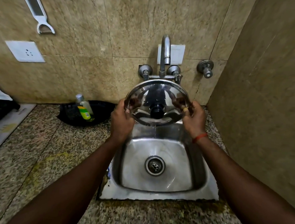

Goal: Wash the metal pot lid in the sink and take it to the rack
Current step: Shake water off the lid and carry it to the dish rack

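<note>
Speckled granite tabletop [43, 150] fills lower frame. Steel sink [204, 192] is set into it at centre right. Black pan [102, 112] holding a bottle [84, 107] is seen centre left; white mat [7, 124] at left edge.

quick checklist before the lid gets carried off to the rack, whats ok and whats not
1. Grip: left hand and right hand each hold the rim of the metal pot lid on opposite sides: ok.
2. Lid over the sink, so drips land in the basin: ok.
3. Drained: a thin stream of water runs off the lower edge: not ok.
4. Faucet off: no flow seen at the spout: ok.
5. Lid clean: only the shiny knob side shows: cannot tell.
6. Rack and path to it: out of view: cannot tell.
</note>
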